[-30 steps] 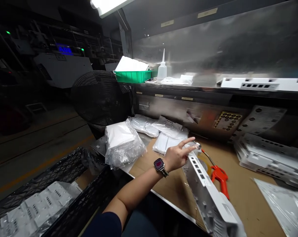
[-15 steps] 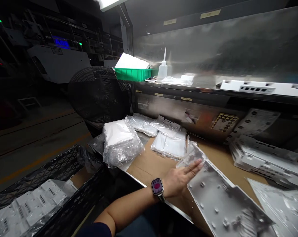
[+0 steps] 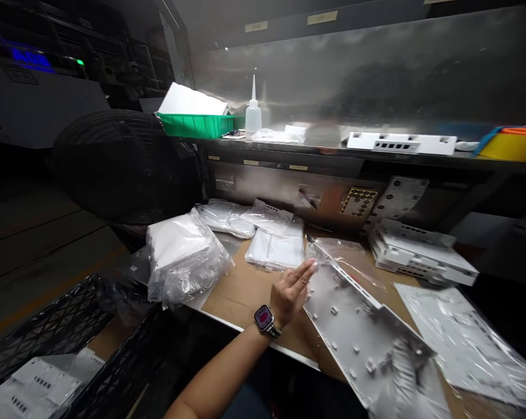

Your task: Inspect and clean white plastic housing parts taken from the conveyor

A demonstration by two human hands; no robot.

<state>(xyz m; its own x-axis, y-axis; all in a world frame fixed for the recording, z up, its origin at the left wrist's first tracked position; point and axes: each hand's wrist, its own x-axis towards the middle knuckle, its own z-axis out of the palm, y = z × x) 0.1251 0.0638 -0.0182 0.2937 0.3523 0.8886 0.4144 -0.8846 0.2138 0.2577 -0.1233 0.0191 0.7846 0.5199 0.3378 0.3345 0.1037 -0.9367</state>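
My left hand [image 3: 291, 294], with a watch on its wrist, is at the far left corner of a white plastic panel [image 3: 354, 326]. Its fingers are pressed together at the panel's edge; the thumb is mostly hidden. The panel slants down towards the lower right, its inner face with small posts turned up. Clear film shows around the corner by my fingertips, and a clear plastic bag [image 3: 354, 256] spreads behind the panel. My right hand is out of the picture.
Bagged white parts [image 3: 184, 250] lie at the bench's left, more bagged panels [image 3: 472, 343] at the right. White housings [image 3: 415, 250] are stacked behind. A black crate [image 3: 114, 361] stands lower left. A shelf holds a green bin [image 3: 197, 125] and a squeeze bottle [image 3: 253, 119].
The view has swung to the right. My left hand's fingers have drawn back from over the panel's face to its corner and are more bent. The clear bag behind the panel now shows more.
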